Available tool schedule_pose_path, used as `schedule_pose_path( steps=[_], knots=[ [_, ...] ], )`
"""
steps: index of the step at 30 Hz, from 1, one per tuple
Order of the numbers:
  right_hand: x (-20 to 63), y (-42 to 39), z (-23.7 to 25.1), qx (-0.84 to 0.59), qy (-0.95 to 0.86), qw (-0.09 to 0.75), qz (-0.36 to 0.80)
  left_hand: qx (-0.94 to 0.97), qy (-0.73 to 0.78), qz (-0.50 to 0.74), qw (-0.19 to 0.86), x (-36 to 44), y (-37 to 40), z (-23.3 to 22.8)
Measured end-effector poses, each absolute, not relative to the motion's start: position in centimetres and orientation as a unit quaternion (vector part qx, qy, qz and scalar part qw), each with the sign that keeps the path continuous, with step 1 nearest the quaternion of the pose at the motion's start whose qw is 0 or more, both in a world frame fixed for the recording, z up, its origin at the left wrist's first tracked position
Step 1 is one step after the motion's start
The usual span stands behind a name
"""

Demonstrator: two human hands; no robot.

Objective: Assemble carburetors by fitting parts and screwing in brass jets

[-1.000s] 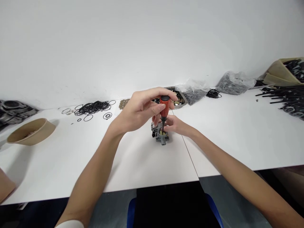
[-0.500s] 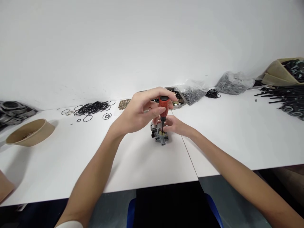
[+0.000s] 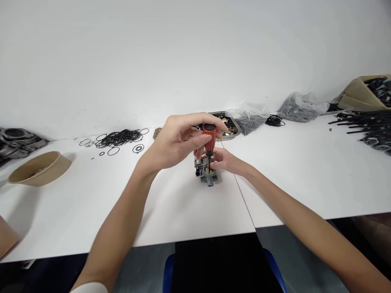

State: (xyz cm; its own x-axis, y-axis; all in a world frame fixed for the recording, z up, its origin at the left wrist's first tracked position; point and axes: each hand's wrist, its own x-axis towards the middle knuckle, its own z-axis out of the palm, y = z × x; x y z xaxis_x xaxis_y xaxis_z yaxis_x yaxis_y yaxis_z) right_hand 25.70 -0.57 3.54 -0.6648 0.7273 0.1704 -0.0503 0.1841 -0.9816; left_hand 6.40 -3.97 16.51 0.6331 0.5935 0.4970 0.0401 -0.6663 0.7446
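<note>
The left hand [image 3: 175, 142] pinches the screwdriver [image 3: 209, 140] handle (ribbed, likely non-slip); the right hand [image 3: 224, 159] grips the small, rigid metal assembly [image 3: 206, 174], probably heavy enough to sit steady.

Bare table [image 3: 189, 211] before metal part [image 3: 207, 175]

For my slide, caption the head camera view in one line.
Left hand turns a red-handled screwdriver into a small grey metal part steadied by the right hand on a white table.

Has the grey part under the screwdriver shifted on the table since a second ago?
No. The grey part sits at the same spot beside the table seam, right hand steadying it.
</note>
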Motion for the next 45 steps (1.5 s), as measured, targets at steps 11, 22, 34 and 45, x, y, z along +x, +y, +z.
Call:
schedule_pose_path(
  steps=[11,22,34,45],
  knots=[
    [25.8,-0.1,2.9,-0.225,-0.709,0.334,0.578,0.839,0.175,0.364,0.364,6.7,-4.4,16.6],
    [25.8,-0.2,2.8,-0.246,-0.697,0.339,0.583,0.841,0.183,0.39,0.328,6.8,-4.0,16.4],
    [25.7,-0.5,3.3,-0.264,-0.681,0.335,0.595,0.83,0.213,0.392,0.335,6.9,-3.9,16.3],
    [25.7,-0.2,2.7,-0.25,-0.665,0.342,0.614,0.831,0.202,0.371,0.362,5.4,-2.1,16.4]
  ],
)
